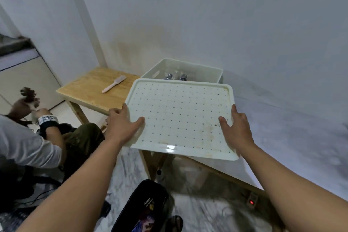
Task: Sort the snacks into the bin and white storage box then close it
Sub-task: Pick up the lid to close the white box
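Head view. Both hands hold a white lid (180,117) in the air, its face dotted with small holes and marked by brownish stains. The left hand (120,124) grips the lid's left edge: thumb on top, pointing in across the dotted face, the other fingers (117,111) curled round the rim. The right hand (235,124) grips the right edge the same way, thumb lying on top and the remaining fingers wrapped over the rim. Both hands are clamped on the lid, which tilts slightly, near edge lower.

Beyond the fingertips, just past the lid's far edge, stands the white storage box (201,70), open, against the wall. Inside it some clear-wrapped snacks (176,76) show, too small to identify. The box rests on a wooden table (88,88). To the left of the left-hand fingers, on the bare tabletop, lies a pale pink brush (114,84), well apart from the box.

Below the hands, on the marbled floor, a black bag (143,207) lies near the table legs. A power strip (251,200) with a red light sits below the right forearm. At far left a second person in a white sleeve (24,147) is partly in view
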